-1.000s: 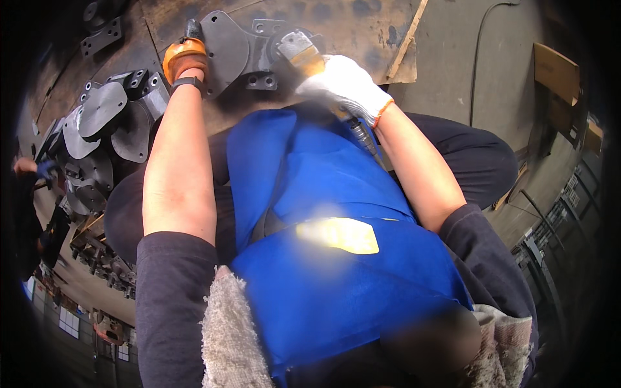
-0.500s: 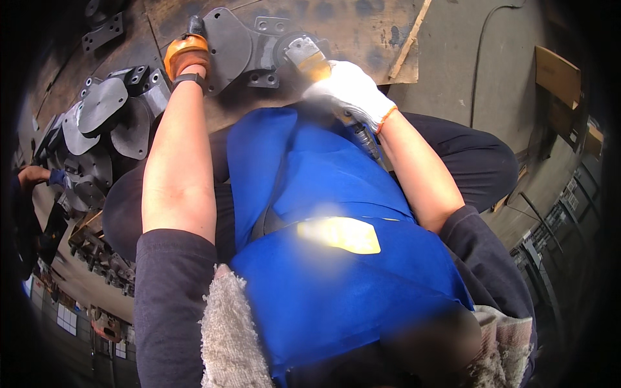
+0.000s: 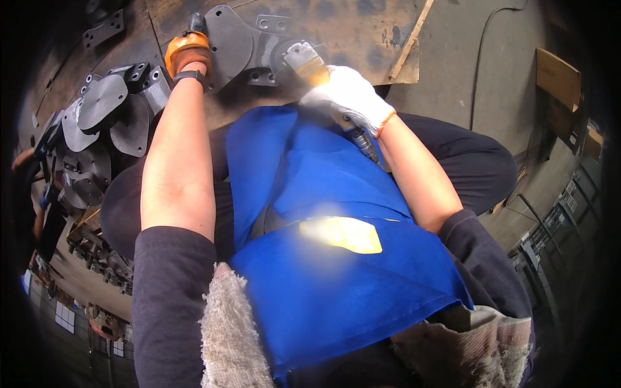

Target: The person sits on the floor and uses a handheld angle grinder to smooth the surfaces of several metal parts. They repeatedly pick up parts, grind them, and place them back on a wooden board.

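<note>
A grey metal bracket (image 3: 228, 48) with a rounded plate and bolt-hole tabs lies on the wooden table at the top of the view. My left hand (image 3: 187, 53), in an orange and dark glove, grips the plate's left edge, its dark fingertip along the rim. In a white glove, my right hand (image 3: 349, 96) is closed around an air grinder (image 3: 304, 61), a yellowish and silver tool. Its head is over the bracket's right end; blur hides whether they touch. A metal hose coupling (image 3: 365, 145) trails from its rear over my blue apron.
Several similar brackets (image 3: 102, 103) are piled left of my left arm. Another bracket (image 3: 103, 32) lies at the upper left. A wooden stick (image 3: 411, 39) rests along the table's right edge. A cable (image 3: 477, 71) runs over the floor, near cardboard (image 3: 557, 77). Another person's arm (image 3: 24, 158) shows far left.
The grinder and my right hand have shifted very slightly on the bracket's right end. My left hand stays on the plate. The other person's arm at the far left has moved.
</note>
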Tool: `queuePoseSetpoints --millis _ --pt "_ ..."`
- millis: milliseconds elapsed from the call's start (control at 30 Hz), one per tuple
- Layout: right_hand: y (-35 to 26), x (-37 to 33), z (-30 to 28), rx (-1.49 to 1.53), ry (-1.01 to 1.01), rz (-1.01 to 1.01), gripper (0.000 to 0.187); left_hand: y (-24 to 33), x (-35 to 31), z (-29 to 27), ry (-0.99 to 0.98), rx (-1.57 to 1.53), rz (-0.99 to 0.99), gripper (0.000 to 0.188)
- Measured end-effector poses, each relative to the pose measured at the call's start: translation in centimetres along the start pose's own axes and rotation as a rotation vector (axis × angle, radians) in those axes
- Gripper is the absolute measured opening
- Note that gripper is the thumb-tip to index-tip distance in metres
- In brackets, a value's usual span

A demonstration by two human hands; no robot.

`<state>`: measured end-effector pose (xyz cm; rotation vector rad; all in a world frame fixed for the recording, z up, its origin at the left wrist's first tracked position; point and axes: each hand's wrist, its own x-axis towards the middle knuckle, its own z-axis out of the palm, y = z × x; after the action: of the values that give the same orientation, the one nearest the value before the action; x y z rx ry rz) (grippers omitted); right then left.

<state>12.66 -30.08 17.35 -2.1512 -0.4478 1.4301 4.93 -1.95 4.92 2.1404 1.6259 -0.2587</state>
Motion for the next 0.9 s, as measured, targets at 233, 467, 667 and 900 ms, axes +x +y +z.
queuePoseSetpoints --millis 233,467,667,900 --pt "-1.5 -0.5 -0.4 -0.132 -0.039 -0.024 0.043 -3.8 5.3 4.6 -0.015 0.107 0.158 0.07" --pt "2.6 -0.2 -0.7 -0.024 -0.014 -0.009 0.046 -2.5 3.3 3.2 -0.03 0.154 0.148 0.065" --pt "1.3 -0.5 0.1 -0.082 -0.048 0.02 0.048 -3.9 5.2 4.9 0.022 0.227 0.248 0.052" --pt "-1.6 -0.3 1.2 -0.137 -0.103 -0.01 0.044 -5.3 6.5 6.0 0.03 0.279 0.336 0.058"
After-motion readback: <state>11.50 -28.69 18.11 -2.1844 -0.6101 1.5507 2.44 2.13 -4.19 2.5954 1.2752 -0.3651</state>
